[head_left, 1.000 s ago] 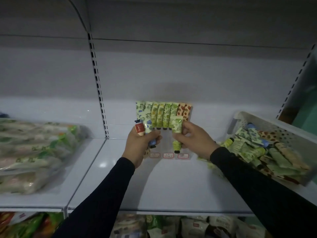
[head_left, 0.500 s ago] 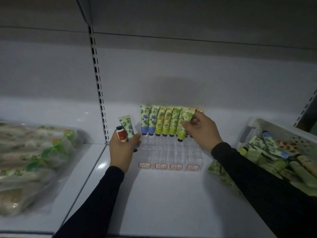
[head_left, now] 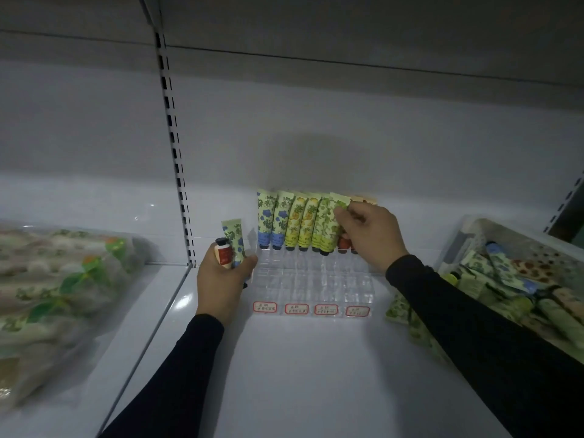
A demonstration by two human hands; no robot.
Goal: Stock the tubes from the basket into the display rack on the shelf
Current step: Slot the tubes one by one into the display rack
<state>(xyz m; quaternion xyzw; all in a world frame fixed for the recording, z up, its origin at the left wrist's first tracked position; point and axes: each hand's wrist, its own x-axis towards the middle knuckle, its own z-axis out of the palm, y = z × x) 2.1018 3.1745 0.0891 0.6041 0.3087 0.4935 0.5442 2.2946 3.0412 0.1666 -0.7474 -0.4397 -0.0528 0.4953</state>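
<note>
Now the green tube is going into the back row.
The left hand (head_left: 225, 276) has drawn aside, gripping a blue-flowered tube (head_left: 235, 240) and a red tube (head_left: 223, 252); the right hand (head_left: 368, 237) pinches the green tube (head_left: 331, 224), lowered into the display rack (head_left: 311, 281); the basket (head_left: 467, 235) holds more.

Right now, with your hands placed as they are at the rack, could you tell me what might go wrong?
1. The right hand pinches a green tube beside the standing back row; a nudge might topple its neighbours.
2. The left hand grips two tubes, a red one and a blue-flowered one; one could slip.
3. The right sleeve crosses loose tubes lying beside the basket and might sweep them along the shelf.
</note>
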